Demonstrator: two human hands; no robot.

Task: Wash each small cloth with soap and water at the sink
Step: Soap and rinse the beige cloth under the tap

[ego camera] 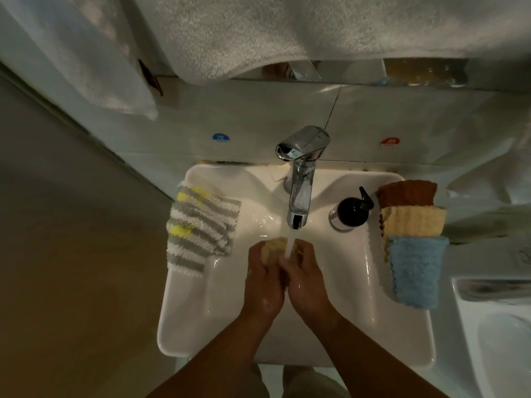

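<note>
Head view is looking straight down into a white sink [178,326], and you are holding both hands together in the middle of the basin. Your left hand [263,278] is curling its fingers round a small pale yellow cloth [273,247], bunched into a lump at the far side of your fingers. Your right hand [306,280] is pressing against the left one and is also gripping the same cloth from the right side. Small spots of foam are sitting on the back of your left hand.

The chrome faucet [300,179] is running, and the water stream [290,244] is falling right onto the cloth and your right fingers.

On the left rim of the sink a striped cloth [198,228] in grey, white and yellow is lying, with its near end hanging a little into the basin. On the right rim, just beside the faucet, a black soap dispenser [352,211] is standing upright. Further right three cloths are lying in a row, overlapping each other: a brown cloth [406,193] farthest, a cream cloth [413,221] in the middle, and a blue cloth [415,268] nearest to you.

On the tiles behind the faucet a blue sticker [220,137] is sitting at the left and a red sticker [390,141] at the right. A large pale towel [258,33] is hanging above them.
</note>
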